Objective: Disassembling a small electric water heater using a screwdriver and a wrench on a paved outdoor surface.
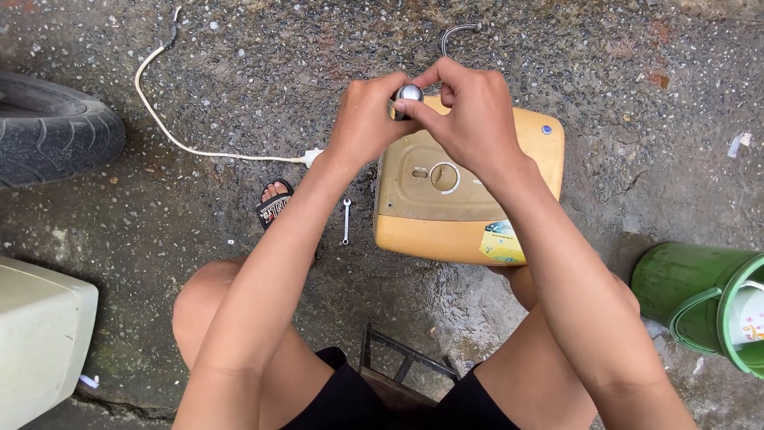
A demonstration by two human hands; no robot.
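Above the bent knees, both hands met: left hand (368, 119) and right hand (469, 111) had fingers pinched shut around a small metal fitting (409, 93), steadying it over the yellow water heater (446, 207). A wrench (346, 220) lay at nine o'clock, within reach.

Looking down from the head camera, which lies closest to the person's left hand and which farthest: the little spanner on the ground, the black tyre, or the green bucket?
From the left hand:
1. Spanner, on the wet ground just below the hand, beside the yellow appliance.
2. Black tyre, at the far left edge.
3. Green bucket, lying at the lower right, farthest.
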